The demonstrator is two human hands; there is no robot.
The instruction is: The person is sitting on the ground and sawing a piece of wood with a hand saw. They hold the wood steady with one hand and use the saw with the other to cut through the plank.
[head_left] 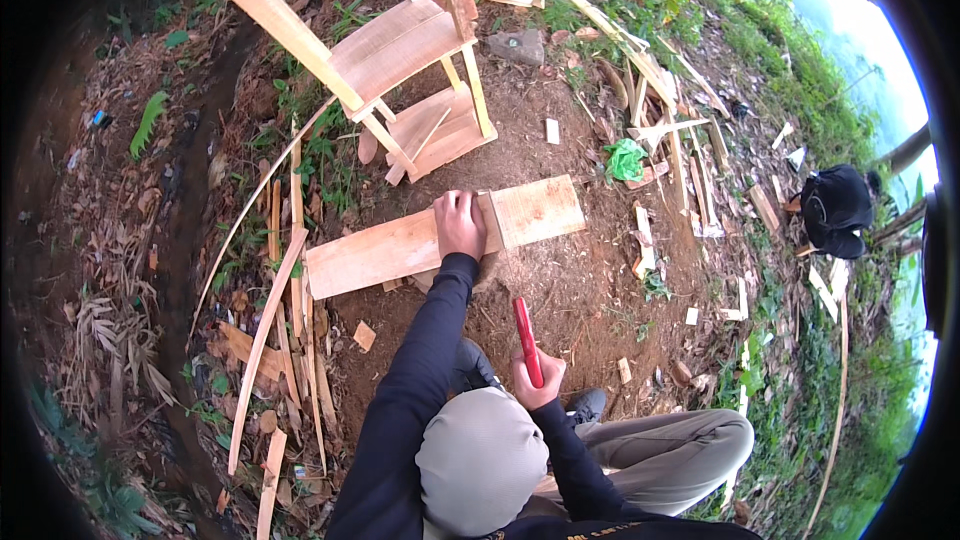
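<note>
A pale wooden board point(375, 254) lies crosswise in front of me, raised on a support mostly hidden beneath it. My left hand point(460, 224) presses on the board near its middle, with the fingers curled against it. Just right of that hand, a line crosses the board, and its right-hand section point(540, 210) sits at a slight angle. My right hand point(538, 380) is closed round the red handle point(526, 332) of what looks like a handsaw. Its thin blade, seen nearly edge-on, is hard to make out between handle and board.
Beyond the board stands a wooden frame with plank shelves point(395, 45). Long wood strips point(265, 350) lie at the left, with more offcuts point(690, 170) at the right. A green plastic bag point(626, 160) and a black bag point(836, 210) are also at the right. My bent legs point(670, 455) are near.
</note>
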